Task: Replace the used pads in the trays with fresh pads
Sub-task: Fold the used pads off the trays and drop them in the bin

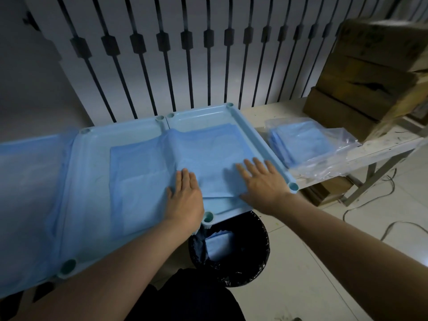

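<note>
Two light blue trays stand side by side: the right tray (252, 133) and the middle tray (92, 147). A blue pad (208, 154) lies spread in the right tray, its left edge lapping over the divider. My left hand (185, 198) presses flat on the pad's near left part. My right hand (264, 181) lies flat with straight fingers on its near right part. Another blue pad (136, 181) lies in the middle tray. At the far left a further blue pad (27, 181) covers a surface.
A clear plastic bag of folded blue pads (303, 142) rests on a white bench (382, 144) right of the trays. Cardboard boxes (370, 77) are stacked behind it. A black-lined bin (231, 251) with discarded blue pads stands below the trays. Cables trail on the tiled floor at right.
</note>
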Action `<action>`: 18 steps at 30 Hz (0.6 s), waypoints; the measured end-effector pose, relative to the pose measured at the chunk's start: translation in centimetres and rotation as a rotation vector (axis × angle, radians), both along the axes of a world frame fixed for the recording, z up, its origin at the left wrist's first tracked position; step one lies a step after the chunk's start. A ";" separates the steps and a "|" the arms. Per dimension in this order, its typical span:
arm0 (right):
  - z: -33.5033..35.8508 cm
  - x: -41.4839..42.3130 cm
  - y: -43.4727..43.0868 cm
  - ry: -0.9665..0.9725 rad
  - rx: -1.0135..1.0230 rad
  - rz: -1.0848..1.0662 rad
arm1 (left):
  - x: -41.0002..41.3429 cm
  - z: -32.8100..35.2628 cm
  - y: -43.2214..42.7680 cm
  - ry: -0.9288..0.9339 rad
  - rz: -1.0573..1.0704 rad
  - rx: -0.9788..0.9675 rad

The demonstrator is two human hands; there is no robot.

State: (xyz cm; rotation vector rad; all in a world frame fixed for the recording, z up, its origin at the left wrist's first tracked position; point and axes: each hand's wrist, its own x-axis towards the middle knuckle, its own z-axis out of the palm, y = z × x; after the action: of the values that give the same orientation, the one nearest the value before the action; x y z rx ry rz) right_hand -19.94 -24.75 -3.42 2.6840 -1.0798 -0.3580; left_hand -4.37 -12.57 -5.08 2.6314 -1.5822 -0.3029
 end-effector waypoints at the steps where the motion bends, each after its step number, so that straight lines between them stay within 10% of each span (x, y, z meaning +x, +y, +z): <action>1: -0.2 0.9 1.0 -0.051 0.030 0.088 | -0.1 -0.1 -0.1 -0.008 0.002 -0.002; 18: -3.0 5.7 4.0 -0.270 -0.171 0.188 | 5.9 -0.7 6.4 -0.278 -0.096 0.050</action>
State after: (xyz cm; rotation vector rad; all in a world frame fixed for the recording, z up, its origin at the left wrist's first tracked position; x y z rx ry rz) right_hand -14.26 -20.75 -6.38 2.6998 -0.8659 0.1285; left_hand 1.49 -6.13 -5.82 2.7378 -1.8059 0.0219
